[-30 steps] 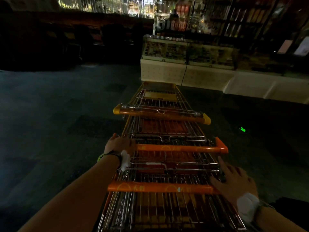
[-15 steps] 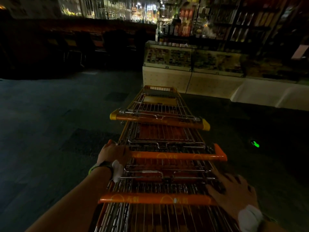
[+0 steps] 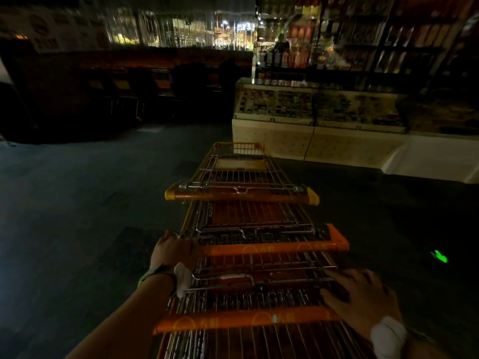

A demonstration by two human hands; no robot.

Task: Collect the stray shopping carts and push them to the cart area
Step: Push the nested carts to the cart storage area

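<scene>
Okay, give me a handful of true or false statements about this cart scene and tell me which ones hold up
1. Three carts are nested in a row. True.
2. The left hand grips the nearest handle. False: it is on the left end of the middle handle.
3. The right hand rests open by the nearest handle's right end. True.
4. The front cart is full of groceries. False: no goods show in it.
5. A display counter stands ahead on the right. True.

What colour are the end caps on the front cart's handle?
Yellow, on the front cart's handle; seen in the head view.
</scene>
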